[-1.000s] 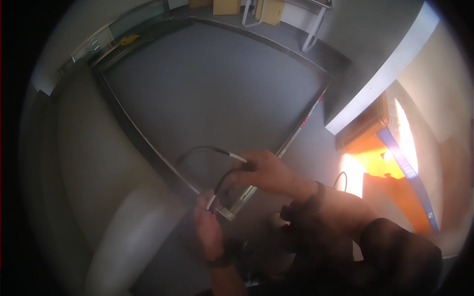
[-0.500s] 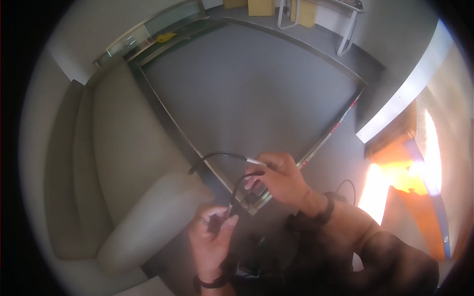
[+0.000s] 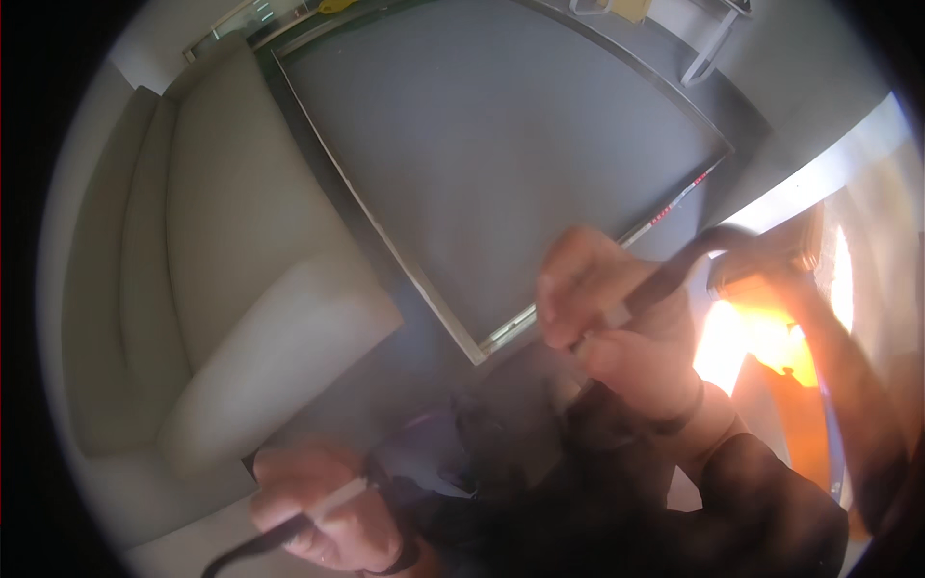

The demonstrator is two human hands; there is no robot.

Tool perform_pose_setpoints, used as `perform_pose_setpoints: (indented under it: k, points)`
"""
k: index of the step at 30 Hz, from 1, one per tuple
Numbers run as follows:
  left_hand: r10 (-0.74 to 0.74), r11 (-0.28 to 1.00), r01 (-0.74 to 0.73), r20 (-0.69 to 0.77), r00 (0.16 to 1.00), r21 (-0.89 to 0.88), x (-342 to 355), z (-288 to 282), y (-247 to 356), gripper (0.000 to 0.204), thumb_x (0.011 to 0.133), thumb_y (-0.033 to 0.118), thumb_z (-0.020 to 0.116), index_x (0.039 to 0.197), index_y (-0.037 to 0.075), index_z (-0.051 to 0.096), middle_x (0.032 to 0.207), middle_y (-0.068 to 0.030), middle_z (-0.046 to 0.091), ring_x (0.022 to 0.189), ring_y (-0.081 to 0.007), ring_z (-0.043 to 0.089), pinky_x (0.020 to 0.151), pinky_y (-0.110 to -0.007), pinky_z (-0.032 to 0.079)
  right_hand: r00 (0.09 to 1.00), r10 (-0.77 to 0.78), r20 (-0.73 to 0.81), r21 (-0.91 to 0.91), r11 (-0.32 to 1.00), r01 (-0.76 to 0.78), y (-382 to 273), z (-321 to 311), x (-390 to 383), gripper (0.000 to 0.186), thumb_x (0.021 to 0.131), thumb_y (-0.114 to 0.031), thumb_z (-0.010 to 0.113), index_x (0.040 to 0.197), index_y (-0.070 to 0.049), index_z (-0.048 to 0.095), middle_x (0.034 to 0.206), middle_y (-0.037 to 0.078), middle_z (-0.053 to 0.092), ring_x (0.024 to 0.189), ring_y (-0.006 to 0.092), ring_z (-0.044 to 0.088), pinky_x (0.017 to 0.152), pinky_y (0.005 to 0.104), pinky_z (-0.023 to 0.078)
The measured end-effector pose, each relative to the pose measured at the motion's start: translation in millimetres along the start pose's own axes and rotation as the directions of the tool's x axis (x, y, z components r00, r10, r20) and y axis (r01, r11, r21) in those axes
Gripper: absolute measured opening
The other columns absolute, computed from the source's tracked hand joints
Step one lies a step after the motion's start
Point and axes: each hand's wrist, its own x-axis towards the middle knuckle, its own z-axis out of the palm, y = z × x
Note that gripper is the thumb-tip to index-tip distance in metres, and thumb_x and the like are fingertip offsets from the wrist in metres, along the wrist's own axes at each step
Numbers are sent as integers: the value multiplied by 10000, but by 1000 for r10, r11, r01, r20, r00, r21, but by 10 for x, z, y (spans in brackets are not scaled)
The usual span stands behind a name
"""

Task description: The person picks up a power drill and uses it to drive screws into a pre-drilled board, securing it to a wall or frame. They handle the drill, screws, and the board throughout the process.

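Observation:
My left hand [image 3: 328, 511], low in the picture, pinches a black cord [image 3: 251, 544] by its pale end section. The cord runs off toward the lower left. Higher and to the right, my right hand [image 3: 621, 342] grips another length of black cord [image 3: 670, 275] at a pale section. That length arches over toward the right and drops along the right side, blurred and close to the camera. Whether both lengths are one piece I cannot tell. A dark, blurred mass [image 3: 540, 453] lies below and between my hands.
A beige sofa [image 3: 222, 222] stands on the left. A large grey framed surface [image 3: 482, 154] fills the upper middle, with a white-legged table [image 3: 703, 48] beyond it. On the right are a pale wall edge and a sunlit orange object [image 3: 805, 429].
My hands have moved apart, the left down and leftward, the right up and rightward, bringing the cord lengths closer to the camera. The room has shifted upward in the view.

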Motion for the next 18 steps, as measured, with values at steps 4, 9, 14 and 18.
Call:
perform_pose_setpoints:
  k: [4,9,14,18]
  points:
    - [158,982,-141,-143,977,124,-91,47,184,209,950,236,528,883,39,504,822,-46,429,600,-142,365,520,-300,317,986,-165,35,108,981,161,-138,133,-143,210,806,-148,799,897,26,726,939,145,604,736,178,573,641,256,439]
    - [196,947,-197,-31,980,-253,-275,-187,267,154,951,196,615,978,74,525,830,-68,481,626,-192,530,460,-329,454,955,-283,92,213,942,259,-130,150,-277,330,800,-216,819,965,48,708,897,134,585,710,213,595,625,282,485]
    - [156,957,-154,-10,988,-247,-183,-277,500,183,990,230,541,1042,55,549,892,-59,455,679,-194,519,488,-338,454,859,-217,464,143,975,169,-420,89,-44,208,830,-197,779,754,-14,712,826,88,551,549,196,592,488,271,497]
    - [82,964,-129,-199,976,-233,-223,-129,624,249,1004,330,467,984,99,558,834,8,421,682,-148,473,526,-305,408,855,-170,490,90,985,145,-526,148,-166,231,863,-255,749,922,-42,684,923,95,532,644,233,582,567,358,527]
